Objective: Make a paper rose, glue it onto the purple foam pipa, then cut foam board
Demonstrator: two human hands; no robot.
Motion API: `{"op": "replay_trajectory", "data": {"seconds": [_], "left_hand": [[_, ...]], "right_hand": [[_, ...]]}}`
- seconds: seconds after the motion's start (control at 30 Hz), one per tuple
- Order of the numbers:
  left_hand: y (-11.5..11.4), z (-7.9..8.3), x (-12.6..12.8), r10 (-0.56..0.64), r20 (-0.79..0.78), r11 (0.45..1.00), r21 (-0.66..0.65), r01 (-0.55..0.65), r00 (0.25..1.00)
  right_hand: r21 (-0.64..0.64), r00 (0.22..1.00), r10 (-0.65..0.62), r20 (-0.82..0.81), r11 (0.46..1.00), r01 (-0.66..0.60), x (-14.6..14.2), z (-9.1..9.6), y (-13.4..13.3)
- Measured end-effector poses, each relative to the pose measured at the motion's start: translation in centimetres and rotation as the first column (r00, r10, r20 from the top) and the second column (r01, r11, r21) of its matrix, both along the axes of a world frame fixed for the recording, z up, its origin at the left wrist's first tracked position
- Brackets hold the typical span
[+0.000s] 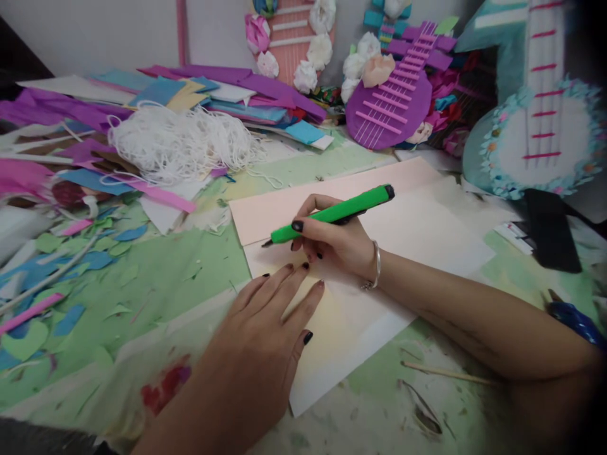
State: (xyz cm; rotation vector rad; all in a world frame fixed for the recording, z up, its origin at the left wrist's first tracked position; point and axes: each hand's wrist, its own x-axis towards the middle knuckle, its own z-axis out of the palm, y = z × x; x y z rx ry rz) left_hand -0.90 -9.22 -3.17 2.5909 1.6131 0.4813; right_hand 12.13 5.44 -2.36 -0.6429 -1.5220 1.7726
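Observation:
A green pen [332,213] with a dark tip and dark end is pinched between the thumb and fingers of my right hand [334,243]. Its tip points left, at or just above the left part of a white sheet [408,253]; I cannot tell whether it touches. Under the sheet's far edge shows a strip of pale pink paper [284,215]. My left hand [265,335] lies flat on the sheet's near left side, fingers stretched and slightly apart, holding nothing. A silver bracelet [377,265] circles my right wrist.
Tangled white string [175,142] and paper scraps [265,104] pile up at the back left. Cut leaf shapes [28,341] litter the left. Purple [389,104] and teal [493,145] paper instruments stand behind. A black phone-like object [552,230] and thin stick [446,373] lie right.

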Motion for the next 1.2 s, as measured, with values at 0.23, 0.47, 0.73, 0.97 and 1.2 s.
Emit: {"op": "replay_trajectory", "data": {"seconds": [0.23, 0.47, 0.73, 0.97, 1.2], "left_hand": [[-0.02, -0.02, 0.3, 0.02, -0.01, 0.999, -0.043, -0.021, 1.0], [-0.12, -0.09, 0.31, 0.036, 0.024, 0.998, -0.058, -0.034, 0.999], [-0.17, -0.09, 0.36, 0.041, 0.028, 0.995, -0.097, -0.038, 0.999], [-0.22, -0.28, 0.32, 0.044, 0.034, 0.993, -0.109, -0.04, 0.998], [-0.28, 0.08, 0.33, 0.05, 0.047, 0.99, -0.132, -0.044, 0.998]], "right_hand": [[0.052, 0.996, 0.014, 0.093, 0.998, -0.018, -0.09, 0.63, -0.72], [0.008, 0.989, 0.066, 0.131, 0.998, -0.068, -0.2, 0.79, -0.81], [0.019, 0.986, 0.07, 0.153, 0.997, -0.074, -0.07, 0.72, -0.8], [0.036, 0.982, 0.073, 0.174, 0.996, -0.081, -0.05, 0.7, -0.78], [0.074, 0.978, 0.054, 0.202, 0.995, -0.07, -0.06, 0.71, -0.84]]}}
